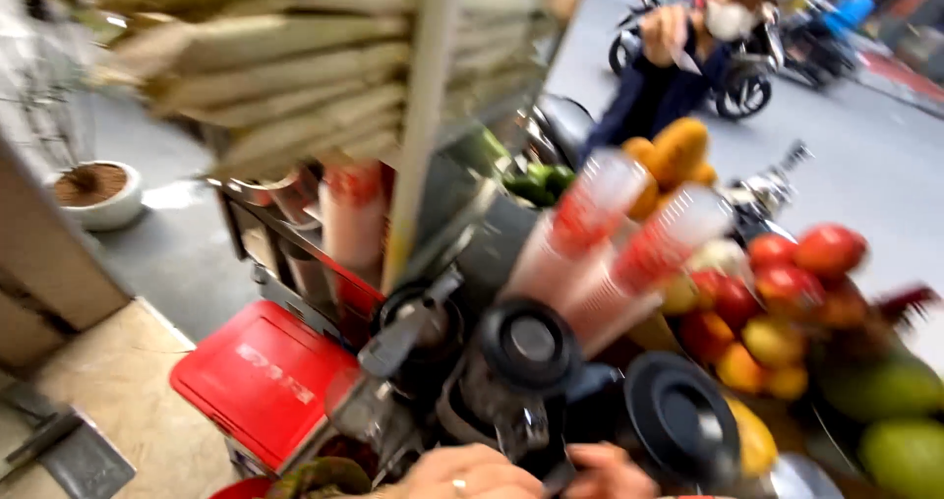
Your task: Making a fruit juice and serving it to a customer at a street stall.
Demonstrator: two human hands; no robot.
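Low at the frame's bottom edge, left hand (pixel 462 474) with a ring and right hand (pixel 610 471), both blurred and touching the base of a black blender jar (pixel 521 381); grip wide or closed, impossible to tell. Just right of the jar, a round black lid (pixel 678 415). Behind the jar, two tilted stacks of clear plastic cups (pixel 629 253) with red print. Right of the jar, heaped red and yellow fruit (pixel 777 302), green mangoes (pixel 890 410) at the far edge. Left of the jar, a red box lid (pixel 261 376) on a metal cart, tan tiled floor (pixel 108 391) below. Above the jar, bundled sugarcane stalks (pixel 285 57). Far left, a white planter (pixel 98 194) holding brown soil on grey pavement. Beyond the jar, a street with a masked, helmeted person (pixel 678 61) beside parked motorbikes.
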